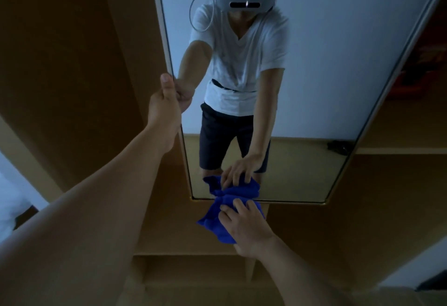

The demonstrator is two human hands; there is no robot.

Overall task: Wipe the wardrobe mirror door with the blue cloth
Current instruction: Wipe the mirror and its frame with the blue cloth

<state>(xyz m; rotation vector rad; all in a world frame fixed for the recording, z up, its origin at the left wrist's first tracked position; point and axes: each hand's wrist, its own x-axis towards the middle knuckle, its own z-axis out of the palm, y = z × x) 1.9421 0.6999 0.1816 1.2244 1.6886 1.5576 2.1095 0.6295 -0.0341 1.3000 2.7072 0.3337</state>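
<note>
The tall wardrobe mirror door (314,75) fills the upper middle of the head view, framed in pale metal and set in brown wood. My left hand (165,102) grips the door's left edge, thumb up along the frame. My right hand (244,228) presses a bunched blue cloth (217,223) against the mirror's bottom edge and the wood below it. The glass reflects the cloth, both arms and a person in a white T-shirt and dark shorts wearing a headset.
Brown wardrobe panels (72,75) stand to the left, and open wooden shelves (188,267) lie below the mirror. More shelving (399,148) sits at the right. A white surface (14,192) shows at the far left edge.
</note>
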